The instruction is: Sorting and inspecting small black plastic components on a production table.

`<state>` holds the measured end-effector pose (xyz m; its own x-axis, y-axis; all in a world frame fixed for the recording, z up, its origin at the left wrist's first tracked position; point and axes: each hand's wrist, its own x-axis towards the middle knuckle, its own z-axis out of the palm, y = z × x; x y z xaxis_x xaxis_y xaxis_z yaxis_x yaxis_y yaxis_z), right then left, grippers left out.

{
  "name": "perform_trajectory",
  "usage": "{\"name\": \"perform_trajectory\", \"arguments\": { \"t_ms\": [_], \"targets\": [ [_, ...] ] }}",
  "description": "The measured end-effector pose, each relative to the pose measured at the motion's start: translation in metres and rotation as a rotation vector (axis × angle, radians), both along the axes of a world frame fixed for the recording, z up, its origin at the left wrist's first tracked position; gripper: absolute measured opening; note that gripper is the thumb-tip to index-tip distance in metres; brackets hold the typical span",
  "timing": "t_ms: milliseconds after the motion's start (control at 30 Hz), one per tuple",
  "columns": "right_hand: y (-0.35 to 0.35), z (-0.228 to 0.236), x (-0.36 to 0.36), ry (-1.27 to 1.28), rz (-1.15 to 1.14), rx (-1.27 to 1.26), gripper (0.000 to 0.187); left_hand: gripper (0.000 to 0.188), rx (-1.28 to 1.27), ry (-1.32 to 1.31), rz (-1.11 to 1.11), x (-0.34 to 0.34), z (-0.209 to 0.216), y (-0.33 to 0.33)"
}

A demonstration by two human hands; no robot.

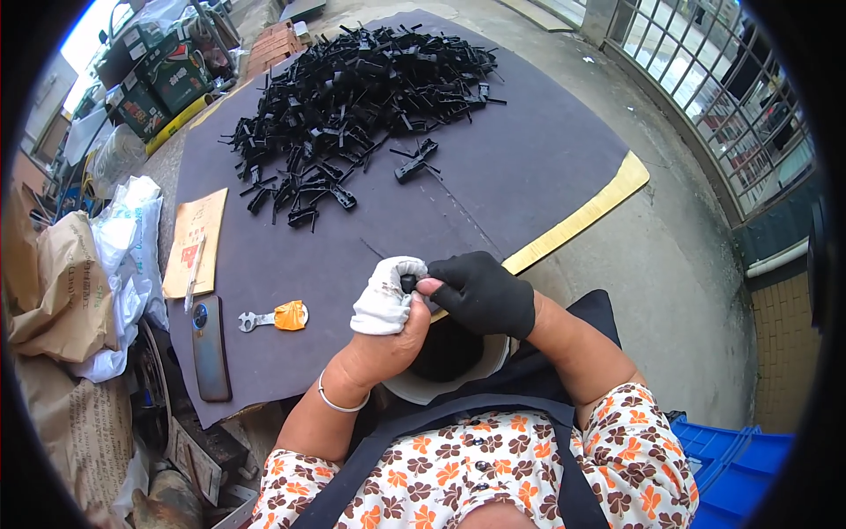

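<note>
My left hand [390,300], in a white glove with the thumb bare, is closed round a small black part [408,282], of which only a rounded end shows. My right hand [480,291], in a black glove with a bare thumb tip, pinches at that same end, and the two hands touch. Most of the part is hidden inside the fingers. Just below them stands a pale bucket [414,388] with a dark inside. Beyond the hands, a large heap of black plastic parts [370,84] covers the far tabletop, and one part [416,162] lies apart from it.
On the left of the dark-covered table [546,167] lie an envelope [196,234] with a pen [195,264], a phone [210,348] and a spanner [273,317] wrapped in orange tape. Sacks [70,291] crowd the left side; a blue crate [740,467] stands at lower right.
</note>
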<state>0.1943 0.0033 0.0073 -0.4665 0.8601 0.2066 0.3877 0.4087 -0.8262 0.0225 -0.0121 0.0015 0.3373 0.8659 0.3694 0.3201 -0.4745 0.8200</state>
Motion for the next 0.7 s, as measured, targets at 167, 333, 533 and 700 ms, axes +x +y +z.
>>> {"name": "perform_trajectory", "arguments": {
  "t_ms": [167, 333, 533, 700],
  "targets": [
    [0.037, 0.009, 0.021, -0.093, -0.141, -0.014, 0.027, 0.038, 0.109, 0.25, -0.132, -0.015, 0.026, -0.01],
    [0.082, -0.021, 0.021, -0.447, -0.655, 0.245, 0.023, 0.033, 0.097, 0.509, -0.242, -0.014, 0.037, -0.007],
    [0.089, -0.027, 0.019, -0.439, -0.603, 0.257, 0.025, 0.024, 0.138, 0.369, -0.052, -0.019, 0.012, 0.007],
    [0.078, -0.018, 0.018, -0.309, -0.616, 0.324, 0.023, 0.035, 0.203, 0.424, 0.108, -0.022, 0.023, 0.016]
  ]
}}
